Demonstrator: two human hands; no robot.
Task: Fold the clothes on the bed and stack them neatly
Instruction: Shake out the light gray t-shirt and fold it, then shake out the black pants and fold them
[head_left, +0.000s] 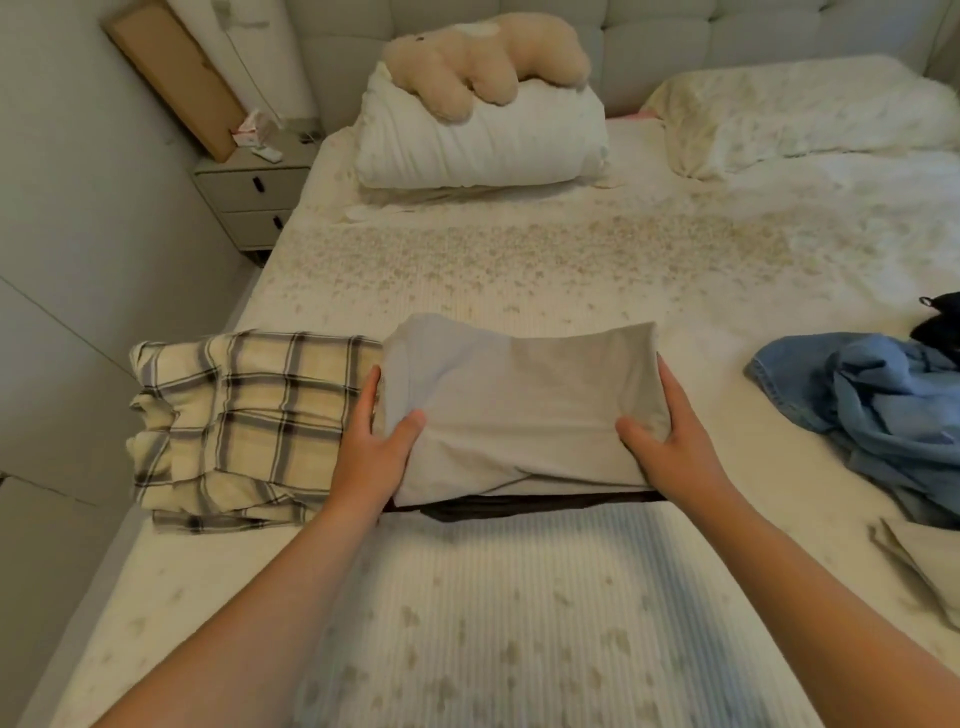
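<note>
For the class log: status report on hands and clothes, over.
Both hands, left and right, grip folded grey garment. It sits atop dark garment. Plaid stack touching left; denim unfolded.

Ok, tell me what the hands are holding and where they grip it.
Both hold the folded light grey garment: the left hand grips its left edge, the right hand its right edge, thumbs on top, fingers along the sides.

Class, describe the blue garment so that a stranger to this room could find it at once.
Start at the bed and go to its right edge. The blue garment lies there in a crumpled heap. Unlike the plaid pile and grey fold, it is unfolded denim.
</note>
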